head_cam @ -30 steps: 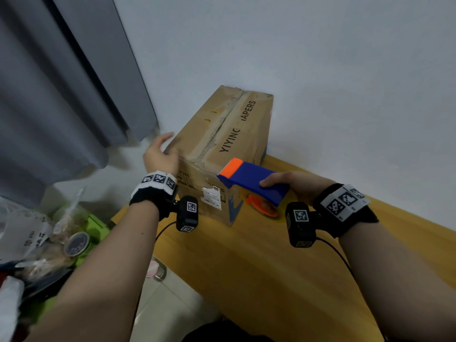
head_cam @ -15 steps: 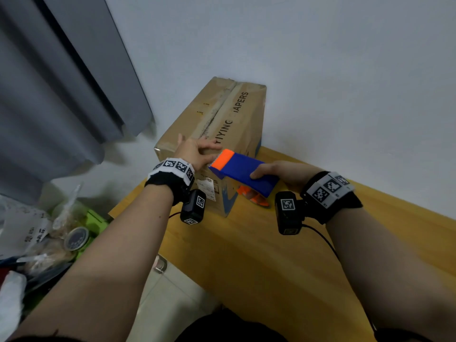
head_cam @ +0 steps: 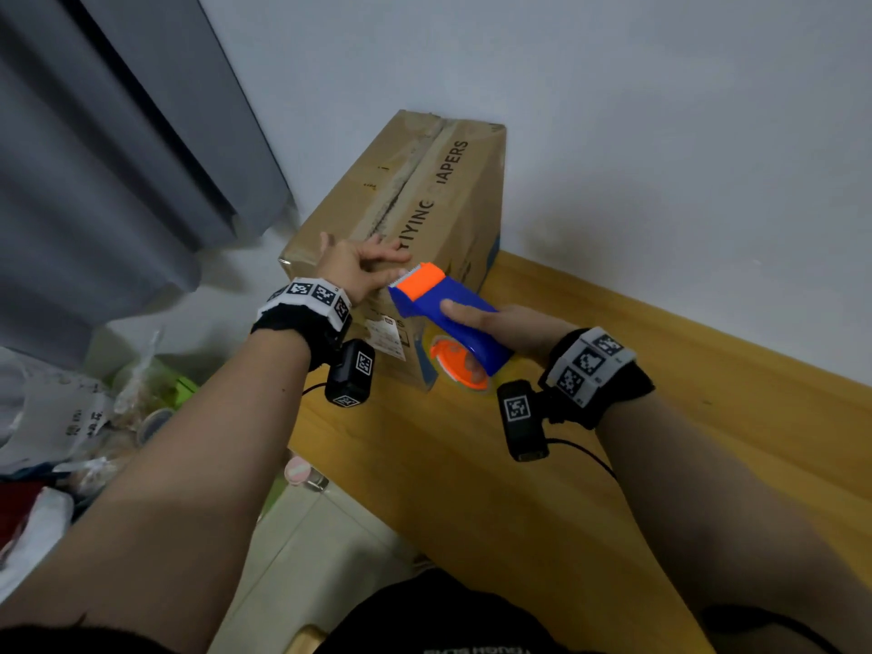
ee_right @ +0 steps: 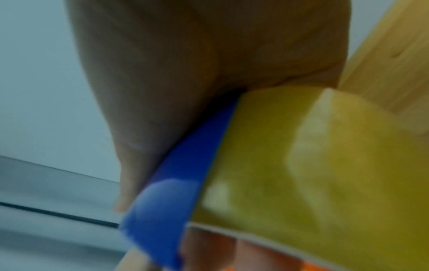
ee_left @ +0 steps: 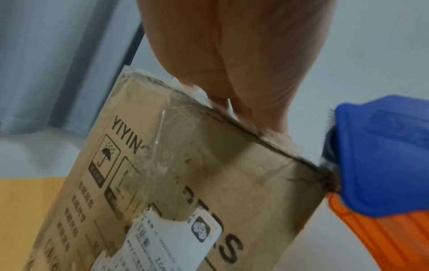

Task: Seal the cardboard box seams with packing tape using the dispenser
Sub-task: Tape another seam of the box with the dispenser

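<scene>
Blue dispenser (head_cam: 443, 304) at cardboard box (head_cam: 424, 195) edge

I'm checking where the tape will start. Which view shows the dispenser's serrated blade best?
The left wrist view: the blade shows up close, its teeth beside the box top edge. The head view shows the whole dispenser, with the blade small at its orange end. The right wrist view shows only a blurred blue body and the tape roll, no blade.

We see the cardboard box (head_cam: 427, 219) on the table's (head_cam: 590, 455) far left corner, our left hand (head_cam: 351, 266) on its near top edge, the dispenser (head_cam: 443, 318) just right
</scene>
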